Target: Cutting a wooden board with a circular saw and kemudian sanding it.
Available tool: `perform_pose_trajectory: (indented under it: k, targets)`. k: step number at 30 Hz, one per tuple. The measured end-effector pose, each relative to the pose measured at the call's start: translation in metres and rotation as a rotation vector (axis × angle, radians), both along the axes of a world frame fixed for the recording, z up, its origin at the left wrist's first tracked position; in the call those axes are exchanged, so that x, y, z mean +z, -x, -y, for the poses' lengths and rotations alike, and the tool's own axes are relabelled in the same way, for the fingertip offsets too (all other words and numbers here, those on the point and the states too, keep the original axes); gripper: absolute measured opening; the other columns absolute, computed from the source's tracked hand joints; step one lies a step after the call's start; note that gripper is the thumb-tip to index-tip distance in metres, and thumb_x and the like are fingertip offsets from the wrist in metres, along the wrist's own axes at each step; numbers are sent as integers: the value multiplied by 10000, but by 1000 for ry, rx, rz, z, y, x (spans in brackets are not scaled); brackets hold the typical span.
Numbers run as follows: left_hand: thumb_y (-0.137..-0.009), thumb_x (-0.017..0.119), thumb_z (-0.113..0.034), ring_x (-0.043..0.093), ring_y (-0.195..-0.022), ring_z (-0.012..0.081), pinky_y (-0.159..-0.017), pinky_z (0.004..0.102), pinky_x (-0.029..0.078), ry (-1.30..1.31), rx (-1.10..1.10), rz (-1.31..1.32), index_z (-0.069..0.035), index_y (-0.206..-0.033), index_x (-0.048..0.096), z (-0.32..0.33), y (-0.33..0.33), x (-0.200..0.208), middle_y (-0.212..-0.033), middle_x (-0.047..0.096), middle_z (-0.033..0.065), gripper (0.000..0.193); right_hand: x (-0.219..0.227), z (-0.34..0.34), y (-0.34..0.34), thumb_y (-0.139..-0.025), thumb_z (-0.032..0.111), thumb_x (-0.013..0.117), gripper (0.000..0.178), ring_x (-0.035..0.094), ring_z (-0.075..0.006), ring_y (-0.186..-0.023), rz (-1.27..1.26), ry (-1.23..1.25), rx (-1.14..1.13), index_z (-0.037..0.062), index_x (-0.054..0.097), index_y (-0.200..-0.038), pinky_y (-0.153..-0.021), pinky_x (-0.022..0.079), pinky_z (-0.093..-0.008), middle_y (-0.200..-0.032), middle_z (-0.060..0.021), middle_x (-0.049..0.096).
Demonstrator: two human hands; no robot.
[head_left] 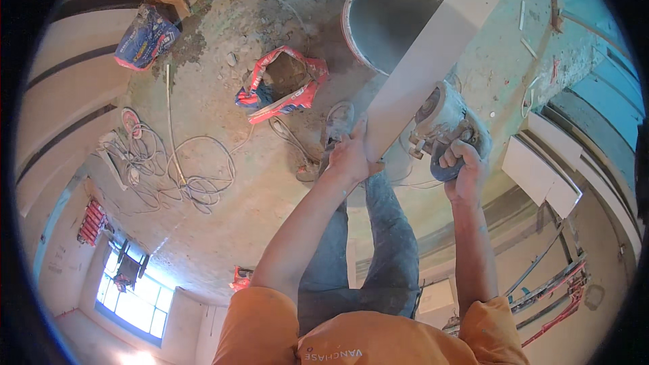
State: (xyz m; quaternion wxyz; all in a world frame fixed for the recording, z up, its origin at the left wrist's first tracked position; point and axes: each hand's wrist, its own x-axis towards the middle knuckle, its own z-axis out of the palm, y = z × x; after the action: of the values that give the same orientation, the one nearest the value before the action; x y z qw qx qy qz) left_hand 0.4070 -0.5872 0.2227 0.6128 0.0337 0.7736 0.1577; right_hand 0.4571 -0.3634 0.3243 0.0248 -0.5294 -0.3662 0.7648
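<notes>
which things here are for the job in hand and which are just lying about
In use: board in the left hand; power tool in the right hand.

Apparently lying about: open red bag, blue bag, thin rod, bucket (use unclear).

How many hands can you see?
2. The left hand is holding the near end of the long pale board; the right hand is gripping the dusty power tool.

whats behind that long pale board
In this view, the board partly covers the bucket: some grey inside shows, but the bucket's lower-right part and anything else behind the board are hidden.
</notes>
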Motion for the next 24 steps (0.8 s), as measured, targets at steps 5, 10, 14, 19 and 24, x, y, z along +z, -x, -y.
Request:
perform_pose_trajectory:
  k: [5,10,14,19,24]
  targets:
    - [-644,966,-435,545,-1340,477,-1123,501,475,3,-4,-26,-250,-1678,115,2,-3,-3,-1553,398,324,1352,4,8,4,-887,1,624,86,471,-123,-592,40,-54,-1,33,579,-952,-552,428,-306,-745,-5,503]
    - [-645,962,-463,546,-1333,488,-1122,504,472,-20,-21,-54,-208,-1677,97,3,-4,-4,-1519,417,354,1371,7,16,3,-870,26,583,83,440,-101,-598,78,-111,31,44,575,-950,-552,393,-287,-702,20,457]
    - [-643,958,-488,545,-1324,506,-1121,509,468,-30,-34,-43,-157,-1673,85,2,-4,-5,-1480,438,391,1390,8,16,-1,-872,25,586,103,448,-102,-603,56,-89,30,40,582,-974,-553,396,-290,-706,16,469]
    - [-660,955,-463,523,-1367,484,-1149,499,457,10,-17,-2,-213,-1682,94,1,-3,-6,-1560,382,338,1360,2,15,-10,-879,28,627,58,477,-123,-618,45,-31,8,54,582,-905,-575,421,-319,-705,7,481]
    - [-669,952,-460,523,-1369,484,-1141,499,464,46,-36,25,-215,-1682,76,-4,3,3,-1564,380,340,1362,9,21,-9,-884,30,642,71,491,-134,-632,56,-62,19,63,581,-871,-585,434,-331,-714,1,493]
